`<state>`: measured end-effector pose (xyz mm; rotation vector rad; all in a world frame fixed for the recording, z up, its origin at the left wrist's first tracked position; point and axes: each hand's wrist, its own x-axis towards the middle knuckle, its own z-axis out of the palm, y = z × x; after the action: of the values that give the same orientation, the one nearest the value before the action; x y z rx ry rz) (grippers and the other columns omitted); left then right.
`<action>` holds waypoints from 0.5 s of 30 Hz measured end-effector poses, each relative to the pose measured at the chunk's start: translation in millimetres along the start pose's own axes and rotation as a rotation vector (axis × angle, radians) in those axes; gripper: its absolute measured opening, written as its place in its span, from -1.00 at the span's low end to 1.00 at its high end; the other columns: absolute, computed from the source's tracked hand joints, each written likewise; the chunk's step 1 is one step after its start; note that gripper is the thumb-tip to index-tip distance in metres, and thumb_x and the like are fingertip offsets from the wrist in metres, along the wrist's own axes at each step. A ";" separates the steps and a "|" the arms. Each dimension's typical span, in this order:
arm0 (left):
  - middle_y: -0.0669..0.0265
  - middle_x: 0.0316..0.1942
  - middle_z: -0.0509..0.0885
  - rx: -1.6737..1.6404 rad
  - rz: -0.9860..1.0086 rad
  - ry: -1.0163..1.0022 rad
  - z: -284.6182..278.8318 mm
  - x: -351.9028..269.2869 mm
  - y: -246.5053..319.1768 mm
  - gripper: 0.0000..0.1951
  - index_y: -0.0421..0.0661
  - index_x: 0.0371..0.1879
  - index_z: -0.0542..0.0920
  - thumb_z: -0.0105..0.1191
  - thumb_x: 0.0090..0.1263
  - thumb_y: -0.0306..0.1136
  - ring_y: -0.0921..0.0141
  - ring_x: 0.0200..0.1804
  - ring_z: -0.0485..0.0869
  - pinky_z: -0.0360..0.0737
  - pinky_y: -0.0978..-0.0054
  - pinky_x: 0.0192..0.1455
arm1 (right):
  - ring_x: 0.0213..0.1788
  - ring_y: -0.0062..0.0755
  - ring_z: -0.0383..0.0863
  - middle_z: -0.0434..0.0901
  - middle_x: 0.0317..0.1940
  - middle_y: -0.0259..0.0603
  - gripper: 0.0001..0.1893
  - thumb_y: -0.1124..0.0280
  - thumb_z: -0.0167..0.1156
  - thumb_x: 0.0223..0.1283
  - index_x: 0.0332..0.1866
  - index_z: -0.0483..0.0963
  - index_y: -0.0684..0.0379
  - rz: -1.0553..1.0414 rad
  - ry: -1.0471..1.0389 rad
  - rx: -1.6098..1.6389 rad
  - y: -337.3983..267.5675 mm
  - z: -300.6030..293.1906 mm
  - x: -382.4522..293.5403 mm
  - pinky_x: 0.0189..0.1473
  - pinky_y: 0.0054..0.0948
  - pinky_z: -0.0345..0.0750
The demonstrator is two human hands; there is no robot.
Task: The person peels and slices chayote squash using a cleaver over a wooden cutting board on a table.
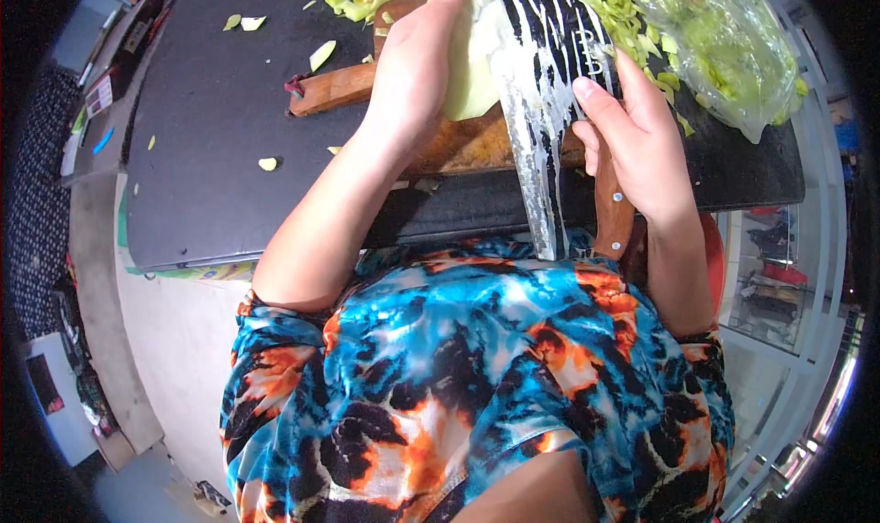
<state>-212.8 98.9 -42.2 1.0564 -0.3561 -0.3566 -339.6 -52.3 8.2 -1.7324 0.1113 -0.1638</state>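
My left hand [416, 69] grips a large pale green vegetable piece [473, 93] over a wooden cutting board [474, 145]. My right hand [643, 134] is closed around a cleaver, its thumb and fingers near where the riveted wooden handle [613, 210] meets the blade. The broad dark blade [550, 35] is streaked with white residue and stands beside the vegetable piece, its lower corner pointing toward my body. Whether its edge touches the vegetable, I cannot tell. The board's handle [337, 88] sticks out to the left, with a cord tied at its end.
Sliced green pieces [608, 0] are heaped at the far right, beside a clear plastic bag [729, 55] of green vegetable. Scraps, such as one piece [322, 55], lie scattered on the black tabletop [220, 145]. A glass-fronted cabinet [770, 275] stands right; a cluttered shelf [103, 131] stands left.
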 end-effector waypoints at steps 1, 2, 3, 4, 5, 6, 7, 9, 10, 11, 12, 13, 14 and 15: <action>0.18 -0.16 0.65 0.088 -0.002 -0.039 -2.5 0.1 0.4 -0.53 -0.25 0.03 0.46 -0.23 0.52 -0.03 0.41 -0.15 0.67 0.60 0.45 -0.02 | -0.54 -0.75 0.34 0.42 -0.46 -0.43 -0.80 0.41 0.00 0.38 0.03 0.36 0.21 0.006 0.002 0.019 -0.7 0.3 -0.3 -0.61 -0.67 0.38; 0.18 -0.16 0.65 0.087 -0.004 -0.038 -1.3 -1.1 0.2 -0.53 -0.25 0.03 0.46 -0.23 0.52 -0.03 0.41 -0.15 0.67 0.60 0.45 -0.02 | -0.54 -0.75 0.34 0.42 -0.46 -0.43 -0.80 0.41 0.00 0.38 0.03 0.36 0.21 0.008 0.001 0.018 0.9 1.3 -0.7 -0.61 -0.67 0.38; 0.19 -0.17 0.65 0.063 0.017 -0.033 2.3 -2.6 1.6 -0.53 -0.26 0.02 0.47 -0.21 0.52 -0.03 0.42 -0.17 0.68 0.60 0.47 -0.05 | -0.55 -0.75 0.33 0.42 -0.47 -0.43 -0.81 0.42 0.01 0.38 0.02 0.36 0.22 -0.004 0.012 0.007 4.3 3.1 -1.0 -0.61 -0.67 0.38; 0.19 -0.19 0.65 0.039 0.038 -0.028 4.6 -3.4 2.1 -0.54 -0.26 0.00 0.48 -0.20 0.52 -0.04 0.44 -0.19 0.68 0.61 0.50 -0.08 | -0.55 -0.75 0.33 0.41 -0.48 -0.43 -0.82 0.42 0.01 0.38 0.01 0.36 0.22 -0.015 0.023 -0.004 6.9 4.8 -1.2 -0.61 -0.67 0.38; 0.19 -0.19 0.65 0.038 0.036 -0.030 4.8 -3.1 0.6 -0.54 -0.26 0.00 0.48 -0.20 0.52 -0.04 0.44 -0.19 0.68 0.61 0.50 -0.08 | -0.55 -0.75 0.33 0.41 -0.48 -0.43 -0.82 0.42 0.01 0.38 0.01 0.36 0.22 -0.014 0.025 -0.004 8.1 6.9 -1.2 -0.61 -0.67 0.38; 0.19 -0.19 0.65 0.045 0.043 -0.010 3.7 -3.0 -1.7 -0.53 -0.27 -0.01 0.48 -0.22 0.53 -0.04 0.44 -0.19 0.67 0.61 0.51 -0.09 | -0.56 -0.75 0.33 0.42 -0.47 -0.43 -0.83 0.43 0.00 0.38 0.00 0.36 0.22 -0.018 0.020 0.033 9.3 9.7 -0.5 -0.61 -0.67 0.38; 0.19 -0.19 0.65 0.052 0.051 0.009 2.7 -2.7 -2.9 -0.53 -0.27 -0.02 0.49 -0.24 0.53 -0.03 0.44 -0.19 0.67 0.60 0.52 -0.11 | -0.56 -0.75 0.32 0.42 -0.47 -0.42 -0.84 0.43 0.00 0.38 -0.02 0.36 0.23 -0.022 0.016 0.069 10.0 11.1 0.0 -0.61 -0.67 0.38; 0.22 -0.20 0.65 0.020 0.043 -0.011 0.6 -0.5 -2.4 -0.55 -0.26 0.01 0.48 -0.14 0.50 -0.06 0.46 -0.21 0.67 0.61 0.54 -0.18 | -0.56 -0.75 0.33 0.42 -0.46 -0.42 -0.84 0.43 0.00 0.39 -0.01 0.36 0.23 -0.019 0.002 0.061 9.4 8.1 2.0 -0.61 -0.67 0.38; 0.24 -0.20 0.65 -0.013 0.036 -0.032 0.8 -0.2 -0.9 -0.57 -0.24 0.03 0.48 -0.05 0.46 -0.08 0.48 -0.24 0.67 0.61 0.57 -0.25 | -0.56 -0.75 0.33 0.43 -0.46 -0.42 -0.84 0.43 -0.01 0.39 -0.01 0.36 0.23 -0.018 -0.011 0.052 8.6 6.7 2.9 -0.61 -0.67 0.38; 0.24 -0.20 0.65 -0.013 0.036 -0.030 2.8 -1.3 1.4 -0.57 -0.24 0.03 0.48 -0.05 0.46 -0.08 0.48 -0.24 0.67 0.61 0.57 -0.25 | -0.56 -0.75 0.33 0.43 -0.46 -0.42 -0.84 0.43 -0.01 0.39 -0.01 0.36 0.23 -0.016 -0.012 0.052 7.2 6.2 3.3 -0.61 -0.67 0.38; 0.24 -0.21 0.64 -0.033 0.031 -0.049 9.6 -4.6 9.1 -0.62 -0.25 -0.03 0.49 -0.12 0.50 -0.13 0.48 -0.23 0.62 0.55 0.57 -0.17 | -0.56 -0.75 0.33 0.43 -0.45 -0.42 -0.83 0.43 -0.01 0.39 -0.01 0.36 0.24 -0.020 -0.015 0.055 5.7 5.8 3.3 -0.61 -0.67 0.39; 0.25 -0.22 0.62 -0.054 0.026 -0.068 13.6 -6.5 12.8 -0.65 -0.26 -0.08 0.51 -0.20 0.54 -0.18 0.48 -0.22 0.58 0.50 0.58 -0.09 | -0.55 -0.75 0.33 0.43 -0.44 -0.42 -0.83 0.43 -0.02 0.40 -0.01 0.36 0.24 -0.024 -0.018 0.059 5.2 5.7 3.1 -0.61 -0.67 0.39; 0.25 -0.22 0.62 -0.055 0.025 -0.066 14.0 -7.0 12.1 -0.65 -0.26 -0.08 0.51 -0.20 0.54 -0.18 0.48 -0.22 0.58 0.50 0.58 -0.09 | -0.55 -0.75 0.33 0.43 -0.44 -0.42 -0.83 0.43 -0.02 0.40 -0.01 0.36 0.24 -0.022 -0.019 0.059 6.4 7.4 2.8 -0.61 -0.67 0.39; 0.26 -0.23 0.62 0.000 0.064 -0.044 14.3 -7.5 12.1 -0.65 -0.26 -0.10 0.51 -0.24 0.55 -0.19 0.49 -0.23 0.57 0.49 0.57 -0.10 | -0.55 -0.75 0.34 0.43 -0.44 -0.41 -0.83 0.43 -0.02 0.40 -0.01 0.36 0.24 -0.033 -0.003 0.090 7.7 10.7 2.1 -0.61 -0.67 0.39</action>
<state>-224.5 96.6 -25.9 1.0362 -0.4283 -0.3227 -335.6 -43.5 -1.0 -1.6456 0.0717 -0.1878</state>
